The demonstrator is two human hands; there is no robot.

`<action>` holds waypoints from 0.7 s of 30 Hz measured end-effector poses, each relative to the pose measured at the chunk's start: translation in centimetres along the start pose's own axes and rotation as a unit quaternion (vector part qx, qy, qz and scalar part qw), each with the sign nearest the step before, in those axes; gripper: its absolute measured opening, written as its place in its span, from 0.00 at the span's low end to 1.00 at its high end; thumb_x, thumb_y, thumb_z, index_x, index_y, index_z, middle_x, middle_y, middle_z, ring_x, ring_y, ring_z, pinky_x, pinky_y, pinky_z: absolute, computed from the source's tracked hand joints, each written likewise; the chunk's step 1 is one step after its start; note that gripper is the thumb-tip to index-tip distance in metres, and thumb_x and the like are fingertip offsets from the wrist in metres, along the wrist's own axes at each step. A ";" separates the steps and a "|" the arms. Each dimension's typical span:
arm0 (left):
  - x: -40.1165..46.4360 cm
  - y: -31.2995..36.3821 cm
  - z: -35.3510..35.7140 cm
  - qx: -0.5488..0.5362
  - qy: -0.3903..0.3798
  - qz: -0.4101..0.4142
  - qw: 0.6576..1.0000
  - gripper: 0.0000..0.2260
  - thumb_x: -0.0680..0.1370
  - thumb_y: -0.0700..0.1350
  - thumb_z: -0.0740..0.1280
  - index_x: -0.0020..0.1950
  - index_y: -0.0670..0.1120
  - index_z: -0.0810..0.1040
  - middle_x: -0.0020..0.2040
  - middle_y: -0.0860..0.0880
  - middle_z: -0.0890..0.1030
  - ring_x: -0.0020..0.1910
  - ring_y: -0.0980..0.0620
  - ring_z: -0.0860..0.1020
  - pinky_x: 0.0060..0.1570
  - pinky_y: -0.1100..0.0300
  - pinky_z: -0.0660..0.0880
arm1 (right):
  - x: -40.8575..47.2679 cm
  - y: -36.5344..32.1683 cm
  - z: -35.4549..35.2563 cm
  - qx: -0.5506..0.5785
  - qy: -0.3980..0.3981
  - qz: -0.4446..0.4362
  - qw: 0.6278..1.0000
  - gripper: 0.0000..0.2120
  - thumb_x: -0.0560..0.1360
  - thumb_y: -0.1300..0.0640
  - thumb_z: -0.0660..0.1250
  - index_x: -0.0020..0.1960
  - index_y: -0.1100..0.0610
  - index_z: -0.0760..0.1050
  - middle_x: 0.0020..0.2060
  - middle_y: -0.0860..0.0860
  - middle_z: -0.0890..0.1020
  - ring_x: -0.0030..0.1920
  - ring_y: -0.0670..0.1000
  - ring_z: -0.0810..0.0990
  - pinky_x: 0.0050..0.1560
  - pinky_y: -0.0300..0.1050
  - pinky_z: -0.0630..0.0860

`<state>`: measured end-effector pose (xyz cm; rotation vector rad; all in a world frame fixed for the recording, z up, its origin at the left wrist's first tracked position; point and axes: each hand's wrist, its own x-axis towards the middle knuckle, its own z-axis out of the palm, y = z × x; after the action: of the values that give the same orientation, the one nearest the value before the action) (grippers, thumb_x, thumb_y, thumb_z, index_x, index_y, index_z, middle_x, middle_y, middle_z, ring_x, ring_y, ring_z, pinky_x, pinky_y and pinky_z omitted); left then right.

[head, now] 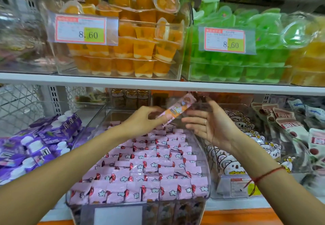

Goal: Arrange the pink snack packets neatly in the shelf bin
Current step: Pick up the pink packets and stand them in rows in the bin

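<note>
The left hand (142, 119) pinches one long pink and orange plastic snack packet (176, 109) in its fingers, up in the air above the back of the clear plastic shelf bin (204, 147). The right hand (211, 128) waits just beside the packet, fingers spread, holding nothing. The slippery packet could drop crooked and mess up the neat rows of small pink snack packets (140, 168) in the bin

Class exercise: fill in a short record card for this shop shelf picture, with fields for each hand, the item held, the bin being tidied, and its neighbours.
left hand: left hand pinches a long pink packet above the bin
right hand: right hand open, palm towards the packet, holding nothing
bin: clear shelf bin with pink snack packets laid in rows
left neighbour: purple pouches
right neighbour: bear-print packets
shelf above: orange jelly cups, green jelly cups
</note>
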<state>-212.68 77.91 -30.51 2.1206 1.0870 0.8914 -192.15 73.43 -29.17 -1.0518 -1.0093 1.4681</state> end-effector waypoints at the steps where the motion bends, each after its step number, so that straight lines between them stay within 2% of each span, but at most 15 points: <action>1: 0.2 -0.1 0.1 -0.008 -0.008 -0.014 1.000 0.17 0.77 0.53 0.64 0.62 0.48 0.77 0.56 0.52 0.80 0.54 0.57 0.78 0.54 0.59 0.75 | 0.0 0.0 -0.1 -0.012 0.012 -0.018 1.000 0.29 0.78 0.36 0.52 0.54 0.60 0.76 0.39 0.57 0.85 0.31 0.50 0.83 0.24 0.36 0.76; 3: 0.3 -0.2 0.2 -0.017 -0.019 -0.025 0.999 0.18 0.78 0.54 0.63 0.64 0.48 0.76 0.56 0.54 0.79 0.53 0.60 0.77 0.53 0.64 0.73 | 0.0 0.2 -0.1 -0.038 0.025 -0.052 0.998 0.26 0.73 0.36 0.59 0.56 0.56 0.75 0.41 0.54 0.84 0.33 0.49 0.83 0.28 0.36 0.76; 6: 0.5 -0.2 0.3 -0.039 -0.036 -0.034 0.998 0.18 0.78 0.54 0.62 0.65 0.50 0.76 0.56 0.52 0.80 0.53 0.58 0.78 0.53 0.61 0.74 | -0.1 0.6 0.2 -0.073 0.033 -0.082 0.993 0.24 0.67 0.44 0.71 0.58 0.56 0.74 0.46 0.52 0.83 0.39 0.48 0.82 0.34 0.35 0.77; 9: 0.6 -0.1 0.9 -0.060 -0.050 -0.028 0.997 0.15 0.78 0.52 0.63 0.62 0.51 0.77 0.51 0.51 0.82 0.43 0.60 0.79 0.43 0.65 0.76 | -0.1 0.7 0.5 -0.066 0.063 -0.117 0.989 0.13 0.72 0.56 0.70 0.54 0.60 0.76 0.39 0.54 0.83 0.36 0.47 0.79 0.34 0.33 0.77; 11: 0.6 -0.1 1.2 -0.081 -0.061 -0.021 0.995 0.13 0.78 0.51 0.64 0.61 0.52 0.77 0.50 0.54 0.82 0.43 0.63 0.80 0.44 0.67 0.78 | 0.0 0.5 0.5 -0.051 0.100 -0.143 0.983 0.09 0.74 0.60 0.69 0.52 0.61 0.76 0.35 0.52 0.83 0.33 0.46 0.78 0.35 0.31 0.78; 12: 0.7 0.0 1.1 -0.086 -0.060 -0.016 0.994 0.13 0.77 0.52 0.64 0.61 0.53 0.76 0.50 0.58 0.81 0.45 0.65 0.80 0.44 0.68 0.77 | 0.1 0.4 0.6 -0.036 0.122 -0.154 0.980 0.08 0.74 0.61 0.69 0.52 0.61 0.76 0.36 0.53 0.83 0.34 0.46 0.79 0.37 0.31 0.79; 14: 1.3 -0.1 0.9 -0.059 -0.034 -0.012 0.998 0.16 0.77 0.53 0.64 0.64 0.51 0.74 0.53 0.59 0.79 0.52 0.64 0.78 0.48 0.67 0.76 | 0.2 0.2 0.5 0.005 0.177 -0.167 0.970 0.09 0.74 0.63 0.68 0.53 0.59 0.72 0.43 0.57 0.83 0.40 0.49 0.81 0.41 0.32 0.80; 16: 2.4 -0.6 0.7 -0.012 0.002 -0.021 1.000 0.15 0.79 0.47 0.65 0.65 0.47 0.74 0.58 0.51 0.79 0.57 0.55 0.77 0.55 0.62 0.74 | 0.8 0.4 0.2 0.006 0.233 -0.182 0.955 0.13 0.74 0.64 0.69 0.56 0.60 0.69 0.50 0.59 0.82 0.48 0.54 0.82 0.49 0.40 0.81; 17: 3.0 -0.9 0.9 0.002 0.010 -0.032 0.999 0.14 0.79 0.42 0.64 0.65 0.44 0.74 0.60 0.47 0.78 0.57 0.52 0.76 0.56 0.61 0.73 | 1.1 0.5 0.0 -0.017 0.258 -0.187 0.948 0.15 0.73 0.64 0.70 0.57 0.61 0.69 0.52 0.59 0.81 0.51 0.55 0.82 0.53 0.45 0.80; 19: 4.3 -1.6 1.6 0.052 -0.002 -0.056 0.997 0.15 0.79 0.36 0.62 0.65 0.43 0.74 0.62 0.45 0.77 0.56 0.51 0.75 0.56 0.59 0.73 | 1.8 0.7 -0.3 -0.076 0.294 -0.192 0.933 0.19 0.71 0.61 0.72 0.59 0.62 0.70 0.54 0.57 0.80 0.53 0.55 0.80 0.54 0.47 0.77; 21: 5.4 -2.1 2.6 0.136 -0.050 -0.056 0.988 0.15 0.80 0.37 0.61 0.65 0.46 0.74 0.61 0.48 0.76 0.54 0.52 0.75 0.53 0.60 0.73 | 2.4 0.7 -0.3 -0.130 0.308 -0.206 0.920 0.19 0.71 0.60 0.73 0.59 0.60 0.72 0.52 0.55 0.81 0.53 0.53 0.80 0.52 0.45 0.75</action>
<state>-209.20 83.02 -32.04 2.2692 1.3225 0.6048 -192.22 75.71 -30.18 -1.2866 -0.8969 0.6010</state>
